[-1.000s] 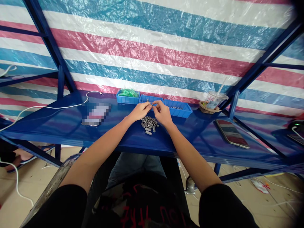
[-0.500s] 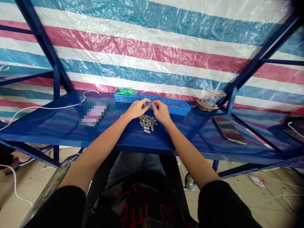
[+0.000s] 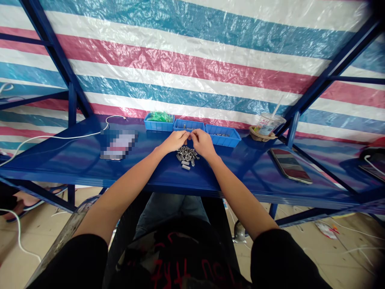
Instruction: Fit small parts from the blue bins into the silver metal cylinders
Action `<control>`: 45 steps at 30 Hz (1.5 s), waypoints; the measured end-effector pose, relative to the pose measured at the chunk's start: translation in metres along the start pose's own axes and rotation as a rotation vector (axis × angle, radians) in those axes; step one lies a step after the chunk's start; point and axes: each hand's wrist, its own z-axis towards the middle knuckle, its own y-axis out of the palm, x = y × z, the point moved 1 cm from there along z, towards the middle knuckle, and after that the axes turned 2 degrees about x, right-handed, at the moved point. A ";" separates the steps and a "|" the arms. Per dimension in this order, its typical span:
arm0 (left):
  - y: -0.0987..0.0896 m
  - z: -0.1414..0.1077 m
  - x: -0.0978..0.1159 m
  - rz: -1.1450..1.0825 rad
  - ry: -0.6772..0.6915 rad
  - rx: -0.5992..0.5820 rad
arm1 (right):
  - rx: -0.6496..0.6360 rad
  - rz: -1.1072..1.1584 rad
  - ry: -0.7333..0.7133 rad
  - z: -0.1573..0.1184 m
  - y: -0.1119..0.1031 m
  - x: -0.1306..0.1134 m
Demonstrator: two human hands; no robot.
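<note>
My left hand [image 3: 176, 141] and my right hand [image 3: 202, 142] meet over the middle of the blue table, fingertips pinched together. Whatever lies between the fingers is hidden from view. Just below them on the tabletop is a pile of small grey metal cylinders [image 3: 186, 155], a few lying loose at its near side. Behind my hands stands the middle blue bin [image 3: 192, 128], with a few small pieces inside. The right blue bin [image 3: 226, 140] holds small metal parts. In the left blue bin [image 3: 159, 126] is a heap of green plastic pieces [image 3: 160, 116].
A phone [image 3: 290, 165] lies at the right, with a plastic cup and straw [image 3: 267, 123] in a brown holder behind it. To the left are a blurred-out flat object [image 3: 118, 144] and a white cable [image 3: 75, 137]. Blue frame bars [image 3: 71, 104] rise at both sides before a striped sheet.
Both hands have come slightly down and nearer to me, showing more of the middle bin. The small light piece seen between the fingertips is now hidden. The pile looks the same.
</note>
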 end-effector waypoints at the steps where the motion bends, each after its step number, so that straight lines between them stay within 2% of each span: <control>1: 0.000 0.000 0.000 0.009 0.012 -0.006 | 0.011 -0.015 0.011 0.000 0.000 0.001; 11: 0.002 -0.002 0.001 0.232 0.058 -0.052 | 0.019 -0.119 0.088 0.003 -0.002 0.004; 13: 0.005 -0.003 0.006 0.291 0.044 -0.063 | 0.082 -0.124 0.104 0.006 -0.008 0.008; 15: 0.010 -0.002 0.012 0.375 0.043 -0.082 | 0.201 -0.124 0.156 0.010 -0.017 0.016; 19: 0.020 -0.001 0.025 0.525 0.015 -0.144 | 0.428 -0.168 0.350 0.015 -0.041 0.041; 22: 0.022 -0.002 0.029 0.557 -0.029 -0.170 | 0.456 -0.162 0.371 0.014 -0.050 0.054; 25: 0.021 -0.003 0.027 0.547 -0.023 -0.148 | 0.421 -0.123 0.330 0.012 -0.046 0.054; 28: 0.019 -0.001 0.017 0.391 -0.029 -0.123 | 0.355 -0.038 0.264 0.010 -0.031 0.041; 30: 0.016 0.002 0.009 0.168 -0.070 -0.097 | 0.281 0.093 0.223 0.009 -0.020 0.029; 34: 0.004 0.006 -0.001 -0.310 -0.124 0.075 | 0.072 0.235 0.160 0.004 -0.003 0.011; 36: -0.002 0.005 -0.003 -0.448 -0.199 0.079 | 0.005 0.284 0.120 0.002 0.001 0.007; 42: -0.006 0.000 -0.002 -0.688 -0.311 0.025 | -0.026 0.331 0.046 0.000 0.002 0.003; 45: -0.005 0.000 -0.001 -0.629 -0.289 0.018 | -0.024 0.301 0.027 0.000 -0.001 0.000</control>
